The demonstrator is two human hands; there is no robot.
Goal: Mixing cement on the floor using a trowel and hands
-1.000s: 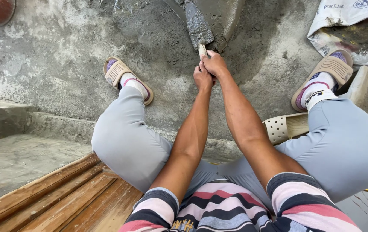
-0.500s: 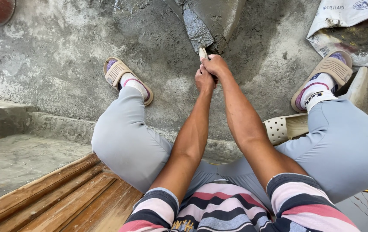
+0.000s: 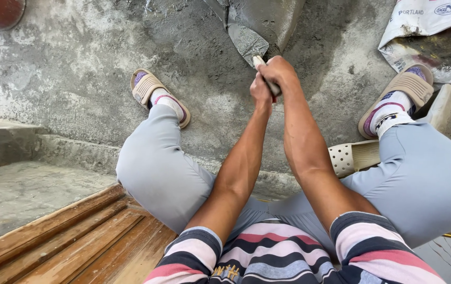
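Here, we grip a trowel (image 3: 248,43) with both fists over a heap of wet cement (image 3: 267,18) on the concrete floor (image 3: 78,63).

Our right hand (image 3: 278,73) is curled tight round the trowel's handle, and our left hand (image 3: 261,92) is clenched on it just below, the two pressed together; the mortar-smeared blade points up and to the left, its tip against the grey heap. At upper right lies a crumpled white cement sack (image 3: 425,26) with dark lettering and a round blue emblem, its torn mouth grey with powder, just above our right sandal (image 3: 402,92). Our left sandal (image 3: 154,94) rests well apart at the left. A perforated cream clog (image 3: 349,158) sits by our right knee, and wooden planks (image 3: 73,236) run across the lower left.
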